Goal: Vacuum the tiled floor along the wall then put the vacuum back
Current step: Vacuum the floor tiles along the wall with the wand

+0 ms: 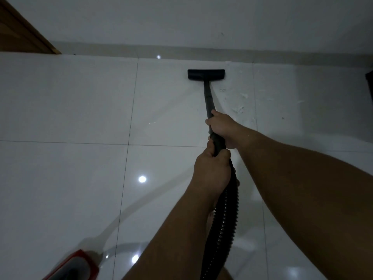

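Both hands are wrapped tight around the black vacuum wand (207, 98) — the right hand (223, 128) farther down the tube, the left hand (212, 170) just behind it, closed where the wand meets the ribbed hose (224, 225). The hose drops away beneath the left forearm toward the bottom of the view. The wand slants forward to the flat black floor head (205, 74), which sits on the glossy white tiled floor (70, 108) close to the grey skirting (121, 47) at the foot of the white wall (181, 19), its long edge running parallel to it. To the right of the head, pale dust or debris (240, 108) is scattered over the tile. A wooden door frame (22, 35) shows at upper left, and a red-and-grey vacuum body (76, 265) sits at lower left — only partly in view.
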